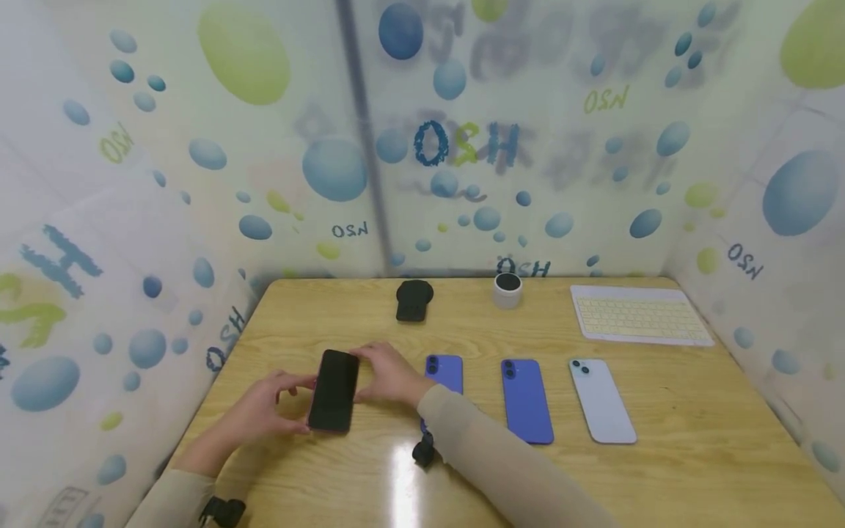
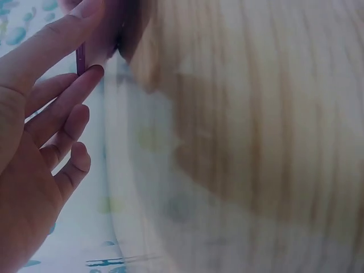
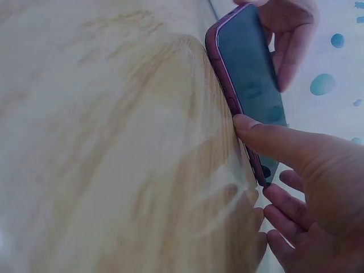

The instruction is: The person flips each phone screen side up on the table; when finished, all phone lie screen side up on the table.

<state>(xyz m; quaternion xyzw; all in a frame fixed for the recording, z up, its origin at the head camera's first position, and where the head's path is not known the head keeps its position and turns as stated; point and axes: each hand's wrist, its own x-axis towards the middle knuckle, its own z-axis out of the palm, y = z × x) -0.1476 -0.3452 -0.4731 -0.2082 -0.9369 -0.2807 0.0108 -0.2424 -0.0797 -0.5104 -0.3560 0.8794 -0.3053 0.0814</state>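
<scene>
A phone with a black screen and a purplish-pink edge (image 1: 334, 392) lies screen up on the left part of the wooden table. My left hand (image 1: 267, 411) holds its left side, thumb at the near corner and fingers higher along the edge. On the opposite side, my right hand (image 1: 389, 374) has its thumb on the long edge and its fingertips at the far corner. The right wrist view shows that thumb (image 3: 267, 136) against the phone's side (image 3: 219, 65). Beside the right wrist lies a blue phone (image 1: 446, 370), camera side up, partly hidden by the sleeve.
Further right lie another blue phone (image 1: 527, 400) and a pale blue phone (image 1: 602, 400), both backs up. Along the back stand a black device with a round top (image 1: 413, 301), a white cylinder with a dark top (image 1: 507, 292) and a white keyboard (image 1: 640, 315). Printed curtains surround the table.
</scene>
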